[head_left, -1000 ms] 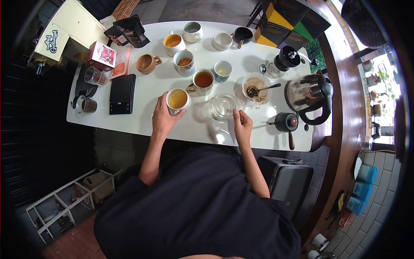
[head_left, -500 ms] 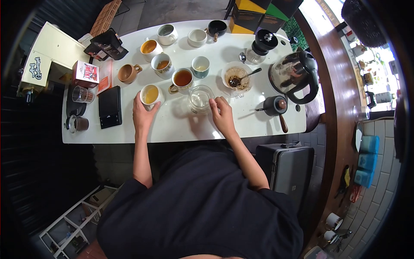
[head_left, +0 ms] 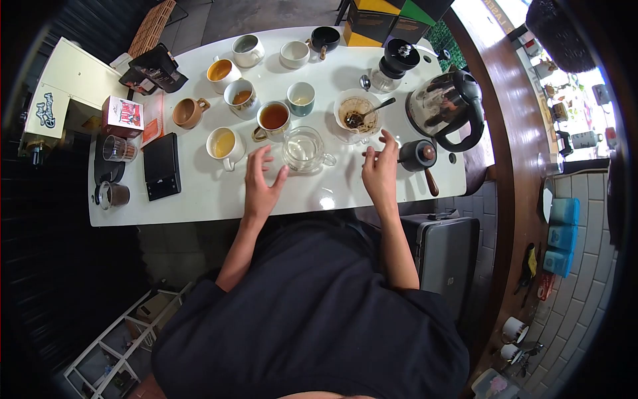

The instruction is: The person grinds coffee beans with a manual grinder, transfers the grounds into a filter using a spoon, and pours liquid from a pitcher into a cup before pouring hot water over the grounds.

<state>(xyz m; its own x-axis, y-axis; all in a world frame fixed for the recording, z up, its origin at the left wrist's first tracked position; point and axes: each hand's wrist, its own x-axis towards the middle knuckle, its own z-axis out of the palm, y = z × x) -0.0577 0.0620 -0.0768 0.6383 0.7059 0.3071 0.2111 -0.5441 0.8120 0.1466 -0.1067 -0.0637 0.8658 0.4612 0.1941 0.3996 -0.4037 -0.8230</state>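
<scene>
My left hand hovers open over the table's near side, between a white cup of yellow liquid and a clear glass server, touching neither. Fingers apart, my right hand is raised to the right of the server's handle and holds nothing. Behind the server stand a mug of reddish-brown tea-like liquid and a teal-and-white cup. Beyond my right hand, a dripper holds a filter with dark wet grounds and a spoon.
A black kettle, a dark pot with a wooden handle and a hand grinder stand at the right. On the left are a black scale, a brown cup and a red-white box. More cups stand at the back.
My left hand has let go of the white cup and moved right. My right hand has released the glass server's handle and shifted right. The view has shifted slightly.
</scene>
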